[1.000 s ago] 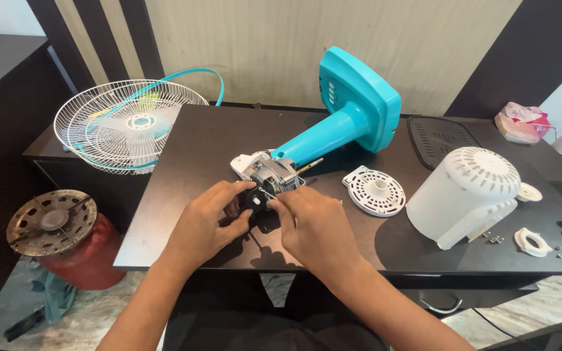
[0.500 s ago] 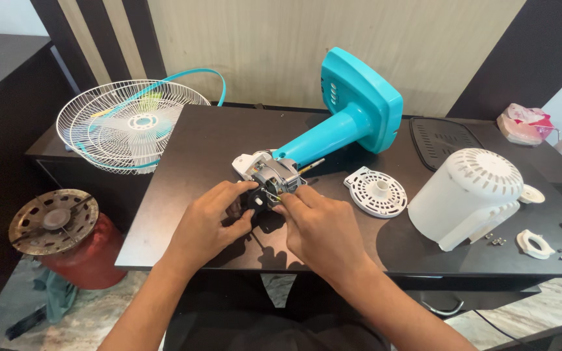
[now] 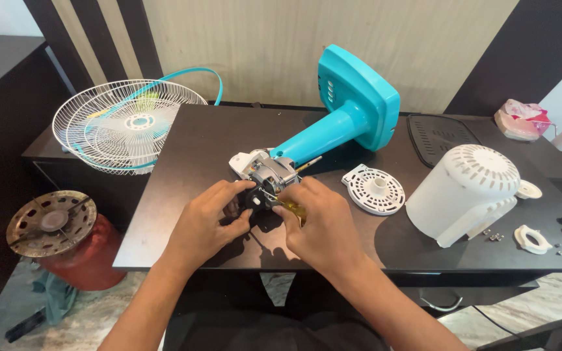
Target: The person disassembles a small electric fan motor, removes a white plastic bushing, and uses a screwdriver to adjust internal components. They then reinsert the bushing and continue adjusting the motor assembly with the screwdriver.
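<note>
Our right hand (image 3: 320, 224) is closed around a yellow-handled screwdriver (image 3: 292, 208) whose tip meets the exposed fan motor (image 3: 269, 174), while our left hand (image 3: 206, 224) curls its fingers against the small black part at the motor's near side, steadying it on the dark table (image 3: 196, 146). From the motor outward we list the teal fan stand (image 3: 349, 123) lying on its side behind it, a white round vented cover (image 3: 375, 190) just to the right, and a white motor housing (image 3: 466, 192) beyond that with small screws (image 3: 494, 236) beside it. At the table's far left rests a white wire fan guard (image 3: 125, 123), and on the floor below stands a red cylinder (image 3: 66, 260) with a rusty round top.
</note>
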